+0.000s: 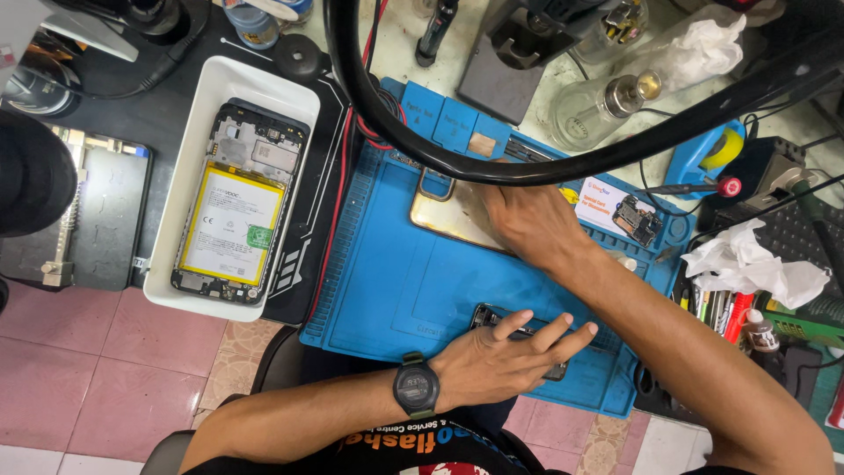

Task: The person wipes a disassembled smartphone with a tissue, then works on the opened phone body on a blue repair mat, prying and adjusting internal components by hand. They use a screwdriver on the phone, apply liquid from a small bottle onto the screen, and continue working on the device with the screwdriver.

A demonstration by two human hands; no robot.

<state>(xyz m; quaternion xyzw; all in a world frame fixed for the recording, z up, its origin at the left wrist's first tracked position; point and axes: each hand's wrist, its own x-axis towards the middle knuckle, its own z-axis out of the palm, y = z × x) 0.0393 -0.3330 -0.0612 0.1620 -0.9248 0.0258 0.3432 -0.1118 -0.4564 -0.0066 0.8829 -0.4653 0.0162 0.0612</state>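
Observation:
My left hand (510, 350), with a dark watch on its wrist, lies flat with fingers spread over a small black part (489, 314) at the near edge of the blue work mat (387, 281). My right hand (519, 215) rests palm down on a gold phone back cover (440, 215) farther back on the mat. The hand hides the cover's right side. A thick black cable (352, 97) arcs across the view above the mat.
A white tray (180, 167) at left holds an opened phone with a yellow-edged battery (233, 224). A dark device (101, 215) lies left of it. Glass bottles (598, 105), a circuit board (639, 220), crumpled tissue (756, 264) and pens (725, 312) crowd the right side.

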